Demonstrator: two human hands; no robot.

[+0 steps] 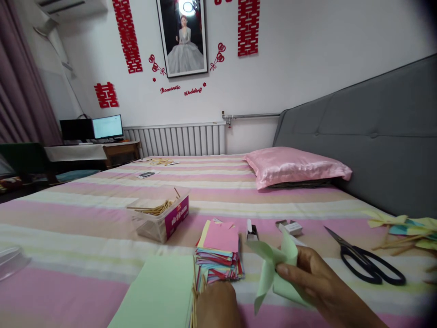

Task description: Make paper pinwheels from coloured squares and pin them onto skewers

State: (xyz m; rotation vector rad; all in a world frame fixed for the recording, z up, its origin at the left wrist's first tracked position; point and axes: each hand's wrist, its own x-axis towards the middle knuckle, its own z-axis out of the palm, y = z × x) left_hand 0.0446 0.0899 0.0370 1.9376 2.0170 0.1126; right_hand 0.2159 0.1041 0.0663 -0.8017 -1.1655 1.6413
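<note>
My right hand (310,278) pinches a light green paper pinwheel (269,269) at its middle, thumb on the front, with its folded vanes standing out. Low in the view, my left hand (218,304) is curled, knuckles up, over the near end of thin wooden sticks (194,296). Its fingertips are hidden, so whatever they hold does not show. Left of that hand lies a stack of light green paper sheets (157,291). Just beyond it is a pile of small coloured paper squares (218,246), pink on top.
A clear plastic box (160,218) of wooden sticks stands beyond the green sheets. Two small open boxes (251,230) lie past the coloured pile. Black-handled scissors (365,259) and finished paper pinwheels (409,230) are on the right. A pink pillow (293,165) rests near the headboard.
</note>
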